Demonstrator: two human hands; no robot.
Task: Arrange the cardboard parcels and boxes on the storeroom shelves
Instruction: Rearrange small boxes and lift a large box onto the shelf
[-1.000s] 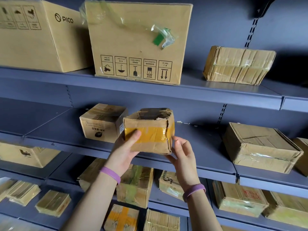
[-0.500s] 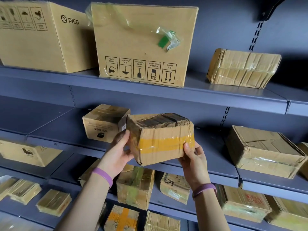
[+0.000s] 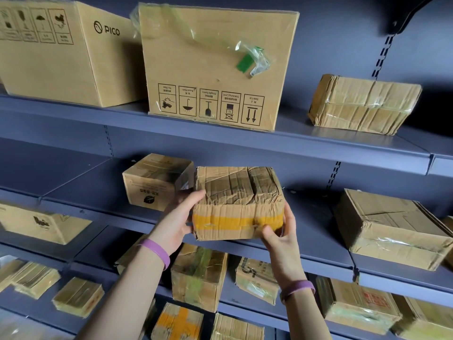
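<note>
I've got the crumpled parcel [image 3: 239,203] with the yellow tape band mid-frame, at the middle shelf [image 3: 318,262] edge: left hand [image 3: 180,220] grasping its left side, right hand [image 3: 279,238] gripping its lower right corner.

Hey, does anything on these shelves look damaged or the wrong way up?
The large plain cardboard box on the top shelf stands upside down: its printed arrows point down, and clear tape hangs loose. The held yellow-taped cardboard parcel is crumpled.
</note>
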